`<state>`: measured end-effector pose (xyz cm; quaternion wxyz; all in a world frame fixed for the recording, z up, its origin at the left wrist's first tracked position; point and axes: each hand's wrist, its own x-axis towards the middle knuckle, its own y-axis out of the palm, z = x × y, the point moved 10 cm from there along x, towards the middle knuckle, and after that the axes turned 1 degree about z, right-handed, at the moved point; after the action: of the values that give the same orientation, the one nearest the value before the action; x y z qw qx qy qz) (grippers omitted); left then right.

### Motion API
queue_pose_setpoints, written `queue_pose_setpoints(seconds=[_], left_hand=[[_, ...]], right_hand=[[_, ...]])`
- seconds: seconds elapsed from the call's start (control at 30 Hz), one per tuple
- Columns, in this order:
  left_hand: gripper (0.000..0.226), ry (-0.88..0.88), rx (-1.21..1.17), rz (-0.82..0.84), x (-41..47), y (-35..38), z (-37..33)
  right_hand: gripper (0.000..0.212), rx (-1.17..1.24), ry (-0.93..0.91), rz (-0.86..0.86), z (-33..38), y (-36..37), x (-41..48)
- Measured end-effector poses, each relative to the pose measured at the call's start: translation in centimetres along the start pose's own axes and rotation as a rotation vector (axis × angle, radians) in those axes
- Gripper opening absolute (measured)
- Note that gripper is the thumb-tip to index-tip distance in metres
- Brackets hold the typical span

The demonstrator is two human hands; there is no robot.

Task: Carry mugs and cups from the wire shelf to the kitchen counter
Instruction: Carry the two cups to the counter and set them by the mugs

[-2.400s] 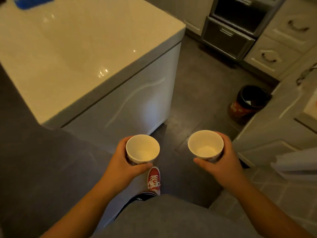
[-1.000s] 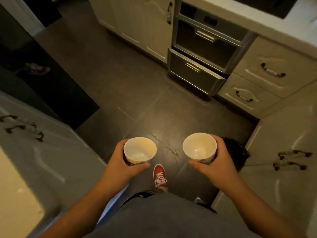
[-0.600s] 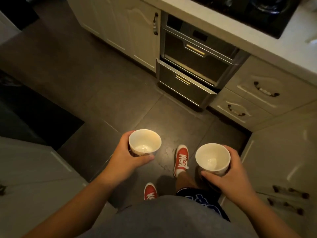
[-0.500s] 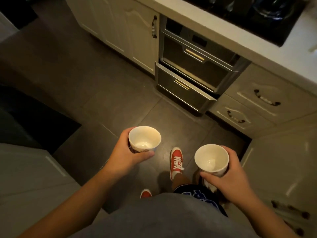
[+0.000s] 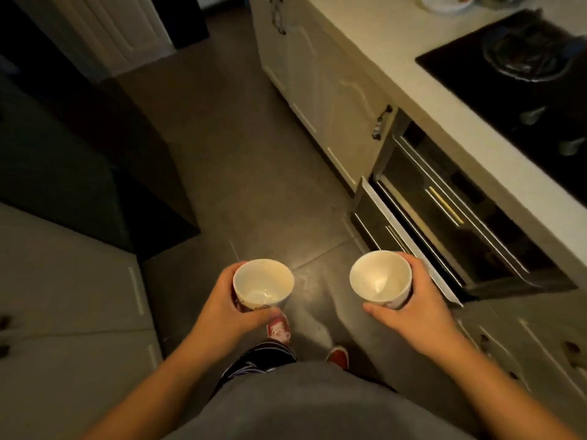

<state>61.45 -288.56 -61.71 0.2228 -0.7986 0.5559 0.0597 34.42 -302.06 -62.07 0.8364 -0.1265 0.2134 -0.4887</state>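
Midway, by the look of it: the left hand has its grip wrapped round one empty cup; the right hand is clamped on another cup; both ride upright above the floor; the counter lies at two o'clock, near but unreached; setting them down remains, I judge.

counter right, cups side by side
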Motion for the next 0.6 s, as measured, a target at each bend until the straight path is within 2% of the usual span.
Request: queue_pose_setpoints(seconds=[0.13,0.3,0.4,0.5,0.6], left_hand=[[0.077,-0.055,-0.014,-0.114,3.3,-3.8,1.1],[0.076,-0.095,-0.084,-0.179,10.7,-8.1,1.7],[0.082,-0.124,-0.121,-0.169,15.8,-10.0,0.5],[0.081,-0.084,-0.104,-0.113,21.5,-11.3,-2.1],[0.083,-0.047,-0.062,-0.085,27.4,-12.0,-4.9]], right_hand=[[0.091,-0.013,-0.077,0.112,3.7,3.3,9.0],[0.094,-0.003,-0.095,0.134,7.2,5.9,19.1],[0.091,0.007,-0.064,0.116,8.5,5.3,23.3],[0.086,-0.004,-0.053,0.091,9.3,4.0,27.0],[0.090,-0.007,-0.008,0.052,9.0,2.1,30.4]])
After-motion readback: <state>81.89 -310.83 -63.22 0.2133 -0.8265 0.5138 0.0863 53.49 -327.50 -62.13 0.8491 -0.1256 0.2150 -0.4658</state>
